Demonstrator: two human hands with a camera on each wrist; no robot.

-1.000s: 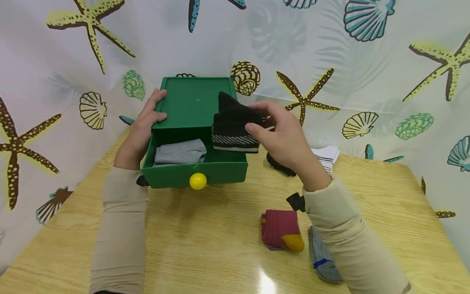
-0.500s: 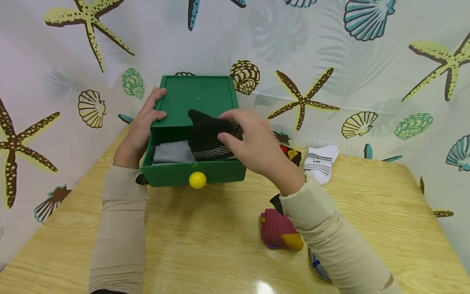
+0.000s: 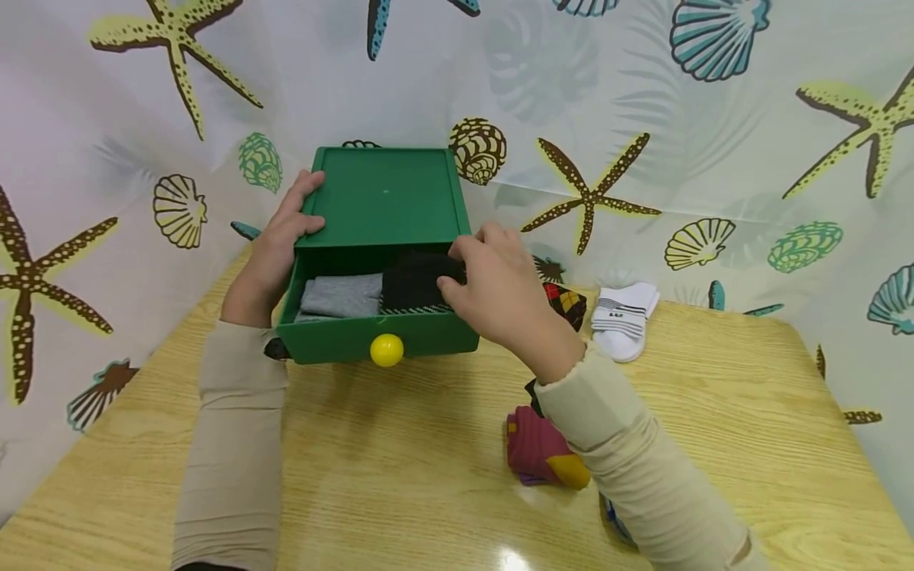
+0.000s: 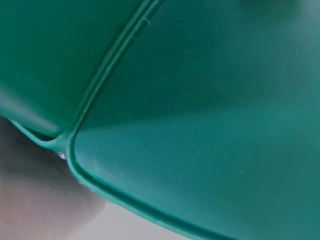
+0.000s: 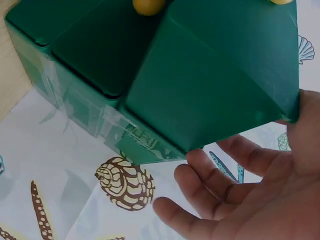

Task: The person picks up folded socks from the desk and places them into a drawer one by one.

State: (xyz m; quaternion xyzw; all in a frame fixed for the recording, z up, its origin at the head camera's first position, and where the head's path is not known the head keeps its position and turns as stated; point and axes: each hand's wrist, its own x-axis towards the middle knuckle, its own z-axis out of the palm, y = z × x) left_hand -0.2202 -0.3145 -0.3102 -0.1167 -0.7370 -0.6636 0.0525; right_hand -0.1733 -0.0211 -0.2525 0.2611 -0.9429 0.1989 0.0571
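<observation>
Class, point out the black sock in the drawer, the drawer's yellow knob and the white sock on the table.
Black sock (image 3: 416, 285), head view: its plain dark part.
Yellow knob (image 3: 387, 350), head view: its rounded front.
White sock (image 3: 619, 319), head view: its striped part.

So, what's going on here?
Someone's right hand holds the black socks inside the open drawer, just right of the grey socks. Their left hand rests against the left side of the green box. The white socks and maroon socks lie outside it, on the table.
</observation>
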